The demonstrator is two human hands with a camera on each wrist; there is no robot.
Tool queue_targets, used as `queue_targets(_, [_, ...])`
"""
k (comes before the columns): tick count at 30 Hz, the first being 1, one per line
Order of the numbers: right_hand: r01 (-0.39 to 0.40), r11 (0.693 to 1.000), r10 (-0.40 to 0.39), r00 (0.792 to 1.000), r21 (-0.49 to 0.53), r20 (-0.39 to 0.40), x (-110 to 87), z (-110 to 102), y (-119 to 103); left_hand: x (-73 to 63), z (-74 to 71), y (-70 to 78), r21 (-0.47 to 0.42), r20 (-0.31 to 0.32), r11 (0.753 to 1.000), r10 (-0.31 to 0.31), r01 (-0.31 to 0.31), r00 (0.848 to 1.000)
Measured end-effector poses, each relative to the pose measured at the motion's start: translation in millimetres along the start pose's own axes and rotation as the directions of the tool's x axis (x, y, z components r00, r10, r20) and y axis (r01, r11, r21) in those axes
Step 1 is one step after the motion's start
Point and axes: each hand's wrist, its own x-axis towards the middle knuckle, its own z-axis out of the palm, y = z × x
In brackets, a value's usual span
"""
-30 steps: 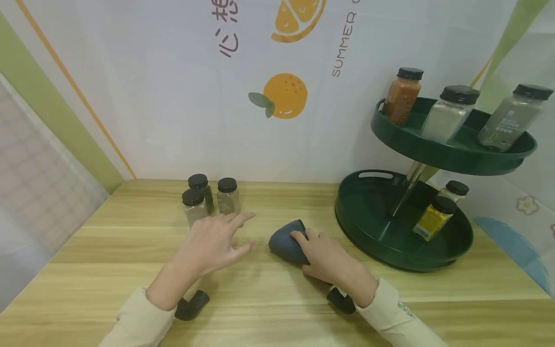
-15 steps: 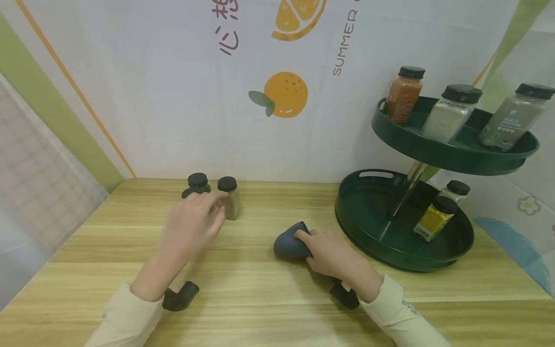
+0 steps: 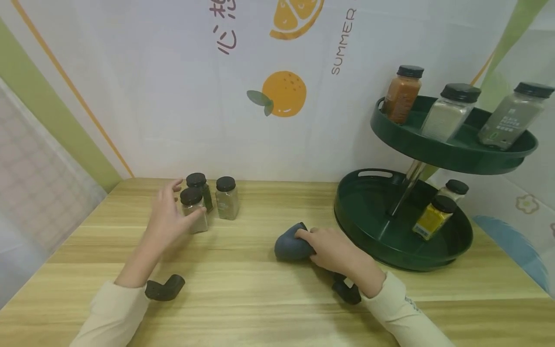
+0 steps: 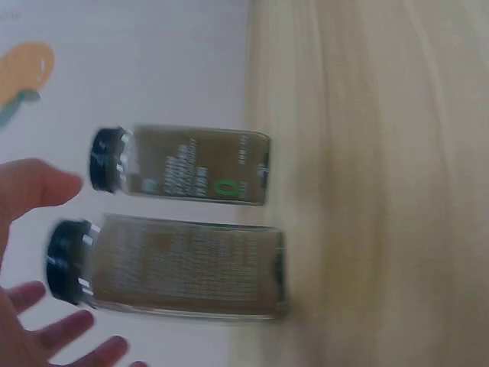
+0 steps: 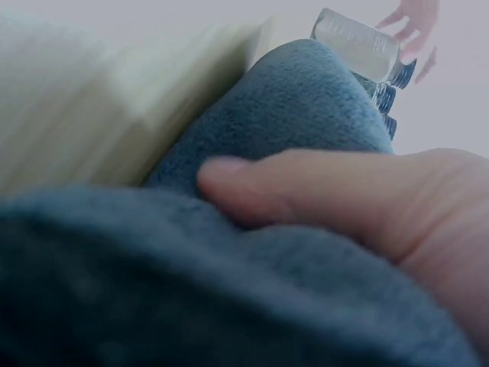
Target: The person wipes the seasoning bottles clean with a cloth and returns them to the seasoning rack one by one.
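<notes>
Three spice jars with black lids stand together at the back left of the table. My left hand (image 3: 166, 214) is spread beside the front jar (image 3: 195, 219), thumb at its near side and fingers reaching behind its left. In the left wrist view a gap shows between the thumb and the black lid (image 4: 67, 262) of the larger-looking jar. A second jar (image 3: 227, 200) stands to the right, and a dark one (image 3: 198, 185) stands behind. My right hand (image 3: 336, 250) grips a folded blue-grey cloth (image 3: 291, 245), thumb pressed into its fold (image 5: 290, 92), low over the table.
A green two-tier round rack (image 3: 403, 260) stands at the right. Its upper tray (image 3: 451, 156) holds three larger jars, including an orange one (image 3: 403, 96); the lower holds a yellow-labelled jar (image 3: 433, 219) and a pale one (image 3: 455, 190). A printed curtain (image 3: 173, 120) hangs behind the table.
My left hand has moved left and back, from in front of the jars to the left side of the front one, spreading its fingers. The right hand has shifted slightly right with the cloth.
</notes>
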Motion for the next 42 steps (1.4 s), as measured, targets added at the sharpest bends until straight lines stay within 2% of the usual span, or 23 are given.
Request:
queue_targets(4, [0.009, 1.000, -0.009, 1.000, -0.002, -0.020, 0.2, 2, 1, -0.5, 3.6, -13.6, -0.061, 0.132, 0.994, -0.081, 0.090, 0.988])
queue_targets(8, [0.008, 1.000, -0.008, 1.000, 0.003, -0.023, 0.3, 4, 2, -0.8, 7.0, -21.8, -0.103, 0.244, 0.978, -0.150, 0.179, 0.958])
queue_targets(14, [0.015, 1.000, -0.015, 1.000, -0.011, -0.020, 0.9, 4, 2, -1.7, 11.7, -33.8, -0.174, 0.341, 0.953, -0.177, 0.247, 0.923])
queue_targets(20, [0.009, 1.000, -0.009, 1.000, -0.010, -0.012, 1.3, 4, 0, -1.5, 14.6, -46.9, -0.230, 0.370, 0.934, -0.176, 0.274, 0.912])
queue_targets(25, [0.002, 1.000, -0.002, 1.000, -0.010, -0.019, 0.4, 3, 0, -1.1, 14.7, -47.2, -0.198, 0.336, 0.931, -0.230, 0.308, 0.913])
queue_targets(27, [-0.004, 1.000, 0.004, 1.000, -0.008, -0.020, -0.1, 3, 1, -0.9, 14.2, -45.9, -0.180, 0.314, 0.935, -0.241, 0.307, 0.919])
queue_targets(31, [-0.012, 1.000, 0.012, 1.000, -0.004, -0.020, -0.5, 4, 2, -0.2, 13.4, -42.6, -0.152, 0.287, 0.948, -0.230, 0.281, 0.930])
queue_targets(34, [-0.014, 1.000, 0.014, 1.000, 0.000, -0.024, -0.4, 4, 3, -0.2, 13.5, -38.5, -0.200, 0.302, 0.942, -0.203, 0.270, 0.931])
queue_targets(37, [-0.009, 1.000, 0.009, 1.000, -0.001, -0.028, 0.1, 5, 3, -0.5, 14.0, -32.3, -0.313, 0.355, 0.909, -0.158, 0.276, 0.921])
queue_targets(39, [-0.005, 1.000, 0.005, 1.000, 0.000, -0.028, 0.3, 4, 3, -0.8, 14.6, -26.6, -0.388, 0.403, 0.876, -0.117, 0.285, 0.908])
queue_targets(42, [0.004, 1.000, -0.004, 1.000, 0.001, -0.031, 0.7, 3, 3, -2.2, 16.4, -15.1, -0.449, 0.457, 0.848, -0.053, 0.282, 0.888])
